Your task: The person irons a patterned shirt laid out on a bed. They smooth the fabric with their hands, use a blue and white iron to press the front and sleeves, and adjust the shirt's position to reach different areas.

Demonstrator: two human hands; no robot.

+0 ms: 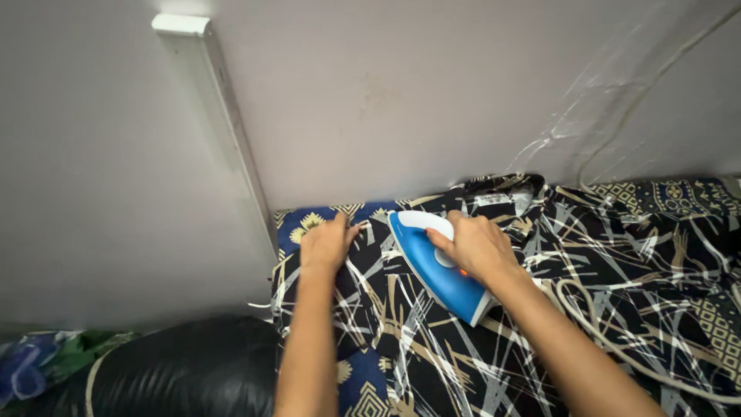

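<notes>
A black shirt with a tan and white line pattern (617,262) lies spread on a blue patterned cloth (297,224) against a grey wall. My right hand (477,245) grips the handle of a blue and white iron (432,266), which rests sole-down on the shirt with its tip pointing toward the wall. My left hand (328,243) lies flat on the shirt's left edge, fingers curled over the fabric, just left of the iron. The shirt's collar (502,189) lies near the wall.
A white cord (617,116) runs up the wall at the right, and another length loops over the shirt (594,324). A white strip (220,116) runs down the wall. A black leather cushion (185,367) sits at lower left, coloured cloth (38,359) beside it.
</notes>
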